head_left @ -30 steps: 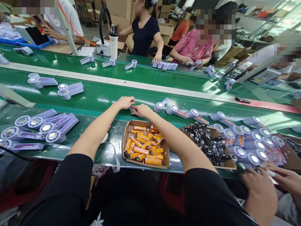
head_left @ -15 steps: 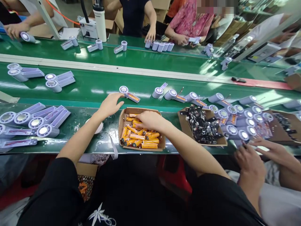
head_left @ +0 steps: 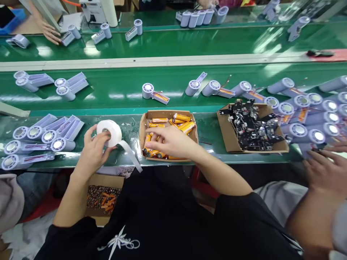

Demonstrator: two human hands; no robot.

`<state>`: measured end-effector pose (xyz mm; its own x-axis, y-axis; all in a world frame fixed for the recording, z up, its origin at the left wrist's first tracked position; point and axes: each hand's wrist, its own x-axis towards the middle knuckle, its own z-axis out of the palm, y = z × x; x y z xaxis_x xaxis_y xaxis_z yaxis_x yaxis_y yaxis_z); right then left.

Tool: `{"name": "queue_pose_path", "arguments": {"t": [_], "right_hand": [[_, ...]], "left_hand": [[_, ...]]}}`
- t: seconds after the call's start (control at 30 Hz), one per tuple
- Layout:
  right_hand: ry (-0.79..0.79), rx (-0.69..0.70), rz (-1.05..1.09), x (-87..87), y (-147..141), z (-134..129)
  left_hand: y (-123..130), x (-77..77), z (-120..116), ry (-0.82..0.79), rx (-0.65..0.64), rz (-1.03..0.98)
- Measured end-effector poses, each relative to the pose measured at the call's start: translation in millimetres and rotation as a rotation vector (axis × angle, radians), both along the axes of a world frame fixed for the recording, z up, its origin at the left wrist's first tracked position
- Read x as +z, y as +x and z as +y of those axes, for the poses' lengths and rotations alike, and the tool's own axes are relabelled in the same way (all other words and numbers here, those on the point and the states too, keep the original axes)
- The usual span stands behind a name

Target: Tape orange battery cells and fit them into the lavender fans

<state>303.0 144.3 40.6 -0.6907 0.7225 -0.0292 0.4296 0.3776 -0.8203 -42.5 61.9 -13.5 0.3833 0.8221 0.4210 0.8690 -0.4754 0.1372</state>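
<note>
My left hand (head_left: 93, 150) grips a roll of white tape (head_left: 115, 130), fingers through its core, with a loose strip hanging toward the bench edge. My right hand (head_left: 169, 141) reaches into a shallow cardboard box (head_left: 141, 124) of orange cylindrical battery cells (head_left: 187, 127). Its fingers are curled over the cells, and whatever lies between them is hidden. Beyond the box, on the green belt, lies a lilac fan-like housing (head_left: 148, 90) with an orange cell in its handle.
Several lilac housings (head_left: 61, 144) lie at the left of the bench. To the right stands a box of black circuit boards (head_left: 251, 126), beside more housings (head_left: 298, 130) and a co-worker's hands (head_left: 322, 162). Below the bench sits an open carton (head_left: 105, 180) with orange scraps.
My left hand has come back from near the housing on the belt and taken hold of the tape roll. My right hand stays at the battery box. The view has tilted down.
</note>
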Motion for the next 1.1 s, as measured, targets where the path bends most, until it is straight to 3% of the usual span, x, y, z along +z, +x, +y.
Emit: {"name": "queue_pose_path", "arguments": {"t": [0.1,0.17,0.3,0.4,0.47,0.53,0.6,0.67,0.77,0.9,1.1], "right_hand": [[-0.157,0.226,0.120,-0.7,-19,-30],[-0.228,0.364,0.187,-8.3,-28,-47],[-0.148,0.418,0.093,-20.9,-34,-66],[-0.057,0.509,0.004,-12.5,-22,-52],[0.063,0.405,-0.068,-4.6,-8,-28],[0.229,0.162,-0.218,-3.6,4,-2],[0.351,-0.017,-0.411,-11.9,11,18],[0.397,-0.079,-0.577,-25.7,13,27],[0.408,-0.081,-0.679,-44.1,11,29],[0.374,-0.021,-0.625,-52.1,12,33],[0.268,0.095,-0.366,-48.3,28,40]], "left_hand": [[27,17.0,0,0.109,-0.084,-0.048],[35,20.4,1,0.111,-0.107,-0.071],[23,14.8,4,0.129,-0.049,-0.182],[6,14.3,0,0.226,0.025,-0.265],[-2,17.7,-4,0.329,0.076,-0.301],[-4,21.1,-7,0.396,0.094,-0.317],[-1,20.7,-9,0.376,0.077,-0.320],[6,15.0,-10,0.305,0.060,-0.303],[20,-0.6,-9,0.200,0.069,-0.239],[37,-18.4,-8,0.111,0.042,-0.215],[55,-20.1,-10,0.039,-0.020,-0.225]]}}
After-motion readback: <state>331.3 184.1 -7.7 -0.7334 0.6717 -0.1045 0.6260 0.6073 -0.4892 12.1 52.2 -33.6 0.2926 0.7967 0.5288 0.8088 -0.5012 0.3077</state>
